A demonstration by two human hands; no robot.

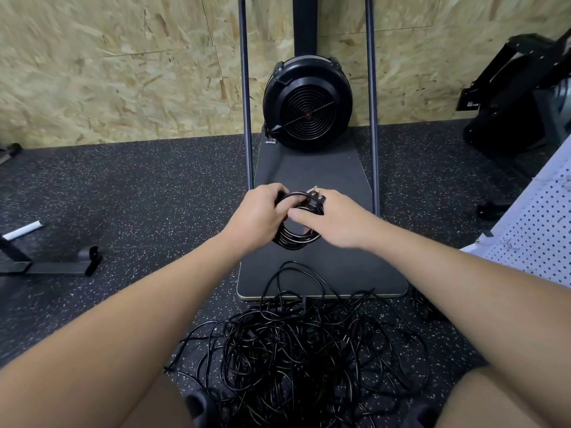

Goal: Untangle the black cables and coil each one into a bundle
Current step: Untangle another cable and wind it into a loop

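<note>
Tangled black cables (296,350) await on floor; both hands' fingers (312,215) clamp coiled black cable bundle (296,239) w/ plug (315,199)—tuck end snugly.

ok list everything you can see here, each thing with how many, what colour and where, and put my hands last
coiled cable: one, black, held up over the mat, plug at its top
tangled cables: one pile, count unclear, black, on the floor in front of the knees
mat: one, dark grey, on the floor under the fan
fan: one, black, round, against the wall
poles: two, dark, upright either side of the fan
pegboard: one, white, right edge
floor: black, speckled
wall: tan chipboard
left hand: grips the coil's left side
right hand: grip on the coil by the plug
</note>
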